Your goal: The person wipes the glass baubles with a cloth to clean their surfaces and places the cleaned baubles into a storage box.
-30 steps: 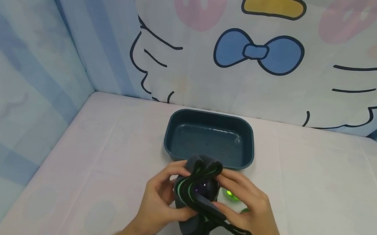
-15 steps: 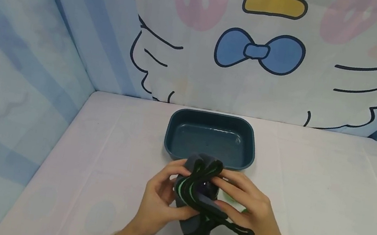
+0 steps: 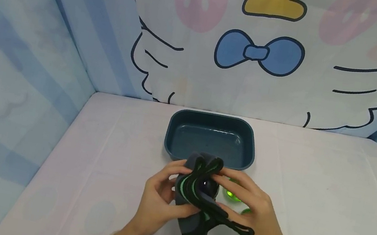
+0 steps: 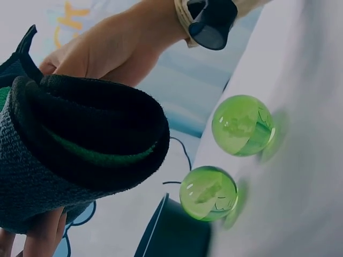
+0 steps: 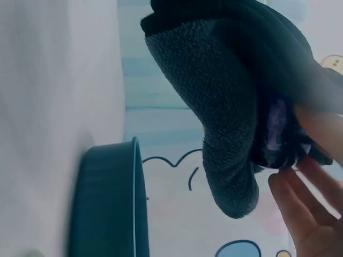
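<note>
Both hands hold a folded dark grey cloth (image 3: 190, 220) with black edges and green stripes, in front of the bin in the head view. My left hand (image 3: 165, 196) grips it from the left, thumb across its near fold. A dark, glossy purple ball (image 5: 276, 128) sits in the cloth's fold. The fingers of my right hand (image 3: 253, 201) curl around the ball's right side, with the cloth's loose end hanging over that hand. Beneath the right hand, a clear green ball (image 4: 244, 126) and another green ball (image 4: 209, 193) lie on the table.
A dark teal rectangular bin (image 3: 211, 137) stands at the back middle of the white table (image 3: 327, 197), just beyond the hands. Behind it hangs a printed cloth backdrop (image 3: 252, 90). A patterned curtain (image 3: 9, 105) borders the left side.
My right fingers have shifted slightly over the ball, briefly covering much of a green ball that shows again now. The left hand keeps its grip, and the cloth has barely moved.
</note>
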The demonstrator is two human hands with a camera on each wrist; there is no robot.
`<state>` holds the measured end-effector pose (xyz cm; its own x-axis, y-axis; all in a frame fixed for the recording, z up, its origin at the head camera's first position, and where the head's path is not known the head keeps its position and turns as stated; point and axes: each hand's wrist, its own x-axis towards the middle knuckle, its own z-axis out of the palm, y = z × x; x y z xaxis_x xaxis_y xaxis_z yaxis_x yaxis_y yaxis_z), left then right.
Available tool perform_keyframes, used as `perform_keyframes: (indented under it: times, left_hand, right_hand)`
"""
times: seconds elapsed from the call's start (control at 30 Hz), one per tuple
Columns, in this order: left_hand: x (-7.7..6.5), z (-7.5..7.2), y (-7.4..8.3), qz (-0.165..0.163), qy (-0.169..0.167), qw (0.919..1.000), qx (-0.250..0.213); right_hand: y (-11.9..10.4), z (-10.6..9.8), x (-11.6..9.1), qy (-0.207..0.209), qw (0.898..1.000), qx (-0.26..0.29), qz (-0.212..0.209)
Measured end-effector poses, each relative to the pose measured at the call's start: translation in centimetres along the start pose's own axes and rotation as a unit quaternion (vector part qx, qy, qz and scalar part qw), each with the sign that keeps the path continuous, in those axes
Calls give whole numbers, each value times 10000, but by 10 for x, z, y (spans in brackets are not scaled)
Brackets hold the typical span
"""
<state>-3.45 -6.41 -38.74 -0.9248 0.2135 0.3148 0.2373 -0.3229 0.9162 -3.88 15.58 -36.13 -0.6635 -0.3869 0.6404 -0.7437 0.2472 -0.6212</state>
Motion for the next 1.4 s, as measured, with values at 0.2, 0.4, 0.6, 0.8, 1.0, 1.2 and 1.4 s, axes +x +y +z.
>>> perform_keyframes:
  times: [0.2, 0.4, 0.6, 0.8, 1.0, 1.2, 1.4]
  left_hand:
    - [-1, 0, -1, 3, 8, 10000, -59]
    - [0, 1, 2, -301, 47, 9995, -10]
    - [0, 0, 2, -150, -57, 9998, 80]
    - [0, 1, 2, -182, -16, 9998, 45]
    - [1, 1, 4, -476, 150, 9988, -27]
    - [1, 1, 3, -451, 174, 9987, -141]
    - [0, 2, 2, -209, 59, 9997, -56]
  right_hand:
    - [3, 2, 3, -123, 9976, -19, -686]
    - [4, 3, 2, -11, 9980, -107, -615]
    - [2, 2, -1, 91, 9998, -133, 80]
    - [-1, 2, -2, 186, 9984, -110, 518]
    - [-1, 2, 0, 77, 9999, -99, 106]
    - [3, 3, 3, -31, 9978, -21, -655]
    - [3, 3, 3, 110, 9977, -85, -658]
